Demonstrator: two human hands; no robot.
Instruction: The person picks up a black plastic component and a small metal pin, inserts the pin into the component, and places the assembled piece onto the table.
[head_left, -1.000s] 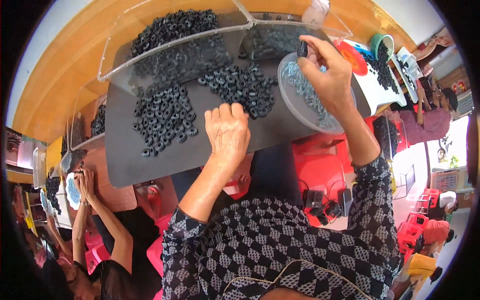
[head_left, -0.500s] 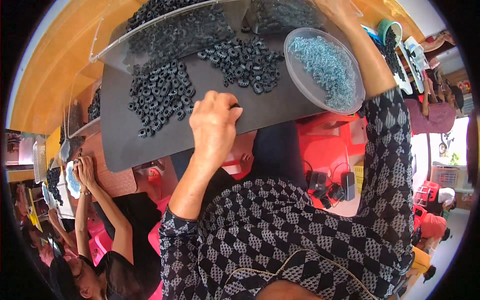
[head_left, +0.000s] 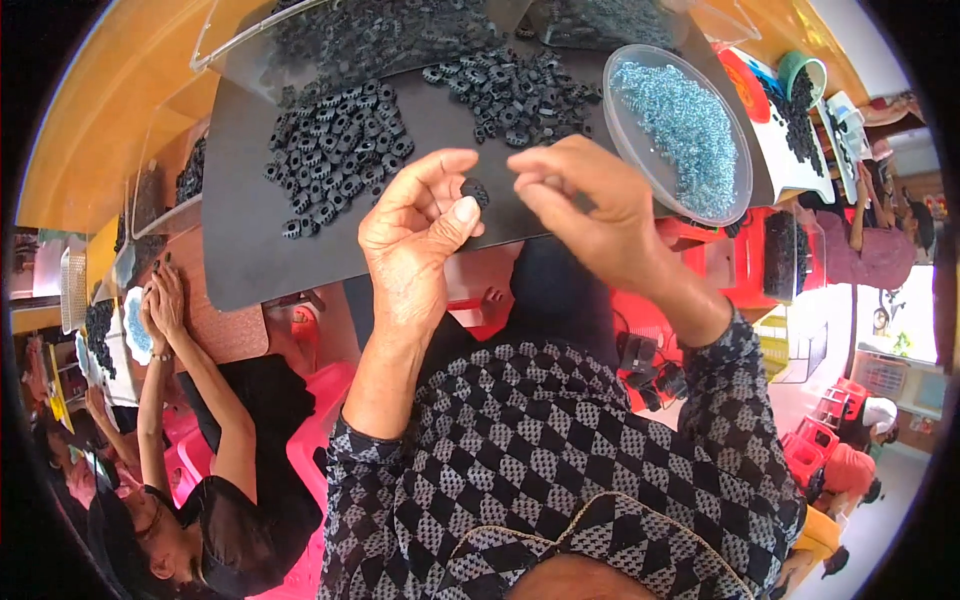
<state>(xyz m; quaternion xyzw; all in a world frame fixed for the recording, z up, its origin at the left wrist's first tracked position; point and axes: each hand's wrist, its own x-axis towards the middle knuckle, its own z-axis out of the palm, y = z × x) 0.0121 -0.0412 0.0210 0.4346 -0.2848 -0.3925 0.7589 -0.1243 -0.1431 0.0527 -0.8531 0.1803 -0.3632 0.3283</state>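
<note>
A dark grey work board (head_left: 300,262) fills the upper middle of the frame, tilted so that its near edge runs from the lower left toward the right. On it lie two loose heaps of small black toothed rings: one heap (head_left: 335,150) in the upper left part of the board, the other (head_left: 520,92) further right, near the top of the frame. Clear plastic trays (head_left: 330,40) holding more of the same black parts stand along the board's far edge at the top. A round clear dish (head_left: 680,125) of tiny pale blue metal pieces sits at the board's right end, just beside the right hand. Beyond it, at the upper right, are a red lid (head_left: 742,88) and a green cup (head_left: 805,75) filled with dark parts. At the lower left of the frame another person's hands (head_left: 160,305) work over a small white dish. The left hand (head_left: 415,235) is at the centre of the frame, over the board's near edge, with thumb and fingers curled around a single black ring (head_left: 475,191) that shows between the fingertips. The right hand (head_left: 590,210) is just to the right of it, its fingertips pinched together and pointing at the ring; whether they hold anything is too small to tell. The two hands are nearly touching, with the ring between them.
</note>
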